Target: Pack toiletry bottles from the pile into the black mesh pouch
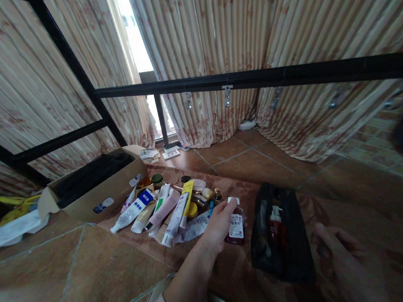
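My left hand is closed around a small bottle of dark red liquid, with a white cap and a printed label. It holds the bottle upright, just left of an open black mesh pouch. Inside the pouch stands a red pump bottle with a clear or white top. To the right of the pouch is my right hand, dim and slightly blurred. Its fingers are loosely bent and apart, and nothing shows in them.
Several cosmetic tubes, jars and small bottles lie heaped on a brown mat. Behind them sits a cardboard box with black cloth inside. A black metal rail crosses before patterned curtains. Cards lie on the tiled floor.
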`<state>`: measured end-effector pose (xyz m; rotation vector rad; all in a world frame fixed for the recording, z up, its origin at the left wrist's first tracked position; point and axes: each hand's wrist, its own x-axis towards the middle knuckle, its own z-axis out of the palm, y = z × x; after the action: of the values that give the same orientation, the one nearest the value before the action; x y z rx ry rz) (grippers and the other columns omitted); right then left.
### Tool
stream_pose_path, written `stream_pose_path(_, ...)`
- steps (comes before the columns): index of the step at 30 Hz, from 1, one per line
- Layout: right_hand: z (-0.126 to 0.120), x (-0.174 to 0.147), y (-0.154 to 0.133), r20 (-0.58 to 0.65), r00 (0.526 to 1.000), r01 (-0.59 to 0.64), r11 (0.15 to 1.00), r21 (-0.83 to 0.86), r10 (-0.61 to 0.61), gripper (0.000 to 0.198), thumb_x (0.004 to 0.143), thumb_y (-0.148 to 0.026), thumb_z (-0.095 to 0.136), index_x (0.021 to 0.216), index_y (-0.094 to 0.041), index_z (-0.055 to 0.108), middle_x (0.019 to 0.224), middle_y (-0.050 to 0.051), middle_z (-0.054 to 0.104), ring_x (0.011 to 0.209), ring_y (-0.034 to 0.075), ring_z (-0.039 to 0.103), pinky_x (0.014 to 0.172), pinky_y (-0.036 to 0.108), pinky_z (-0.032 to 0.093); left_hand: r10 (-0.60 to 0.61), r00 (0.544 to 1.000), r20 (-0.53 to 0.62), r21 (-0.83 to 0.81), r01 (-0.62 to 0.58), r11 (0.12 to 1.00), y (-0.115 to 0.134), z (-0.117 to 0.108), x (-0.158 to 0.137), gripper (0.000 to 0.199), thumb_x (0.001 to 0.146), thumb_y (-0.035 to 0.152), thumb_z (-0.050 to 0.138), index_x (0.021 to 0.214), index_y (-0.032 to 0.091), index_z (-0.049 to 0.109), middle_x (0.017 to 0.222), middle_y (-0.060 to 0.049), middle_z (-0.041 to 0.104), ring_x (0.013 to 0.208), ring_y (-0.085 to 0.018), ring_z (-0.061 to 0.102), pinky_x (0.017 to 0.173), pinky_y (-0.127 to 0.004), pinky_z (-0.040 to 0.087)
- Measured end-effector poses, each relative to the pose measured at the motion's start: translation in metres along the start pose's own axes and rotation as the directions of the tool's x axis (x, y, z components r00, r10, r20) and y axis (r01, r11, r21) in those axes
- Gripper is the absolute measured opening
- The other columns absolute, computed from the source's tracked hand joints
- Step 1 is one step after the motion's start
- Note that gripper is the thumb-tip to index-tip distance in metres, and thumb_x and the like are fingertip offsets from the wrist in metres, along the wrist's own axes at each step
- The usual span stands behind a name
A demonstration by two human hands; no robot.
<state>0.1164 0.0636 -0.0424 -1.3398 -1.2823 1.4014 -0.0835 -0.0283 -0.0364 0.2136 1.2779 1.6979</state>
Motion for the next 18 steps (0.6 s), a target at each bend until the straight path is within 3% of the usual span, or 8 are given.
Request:
stream_pose_path(5,0.003,-0.004,-0.01,-0.035,0.997,-0.075,0.997,-0.014,0.075,0.036,0.069,-0.049,0.073,0.062,-0.02,0.052,0.047,-0.008,0.04,0.042,0.008,0.034,0.04,0.023,0.025,-0.004,1.0,0.014,0.006,0.004,1.0,0.001,0.0,-0.001,0.04,0.071,0.054,0.07,0.08,0.018,0.054,0.063,0.002,0.061,0.052,-0.014,0.062,0.052,-0.024,0.048)
stream_pose_path(12,-0.002,0.004,0.006,0.037,0.999,-0.008,1.0,0.01,0.008,0.035,0.072,-0.052,0.071,0.07,-0.02,0.057,0.055,-0.005,0.05,0.046,0.009,0.041,0.043,0.024,0.031,-0.018,1.0,-0.005,-0.002,0.018,1.0,0.001,0.001,-0.002,0.039,0.072,0.052,0.071,0.081,0.018,0.055,0.061,0.003,0.06,0.053,-0.014,0.063,0.052,-0.024,0.048)
stream_pose_path(18,-0.002,0.003,0.003,-0.014,1.0,-0.006,0.999,-0.042,0.005,0.034,0.07,-0.051,0.072,0.071,-0.02,0.059,0.052,-0.006,0.05,0.044,0.01,0.042,0.042,0.025,0.03,-0.012,1.0,0.01,0.009,0.012,1.0,0.0,0.0,0.0,0.04,0.071,0.054,0.07,0.081,0.018,0.055,0.062,0.002,0.061,0.052,-0.014,0.062,0.052,-0.024,0.047)
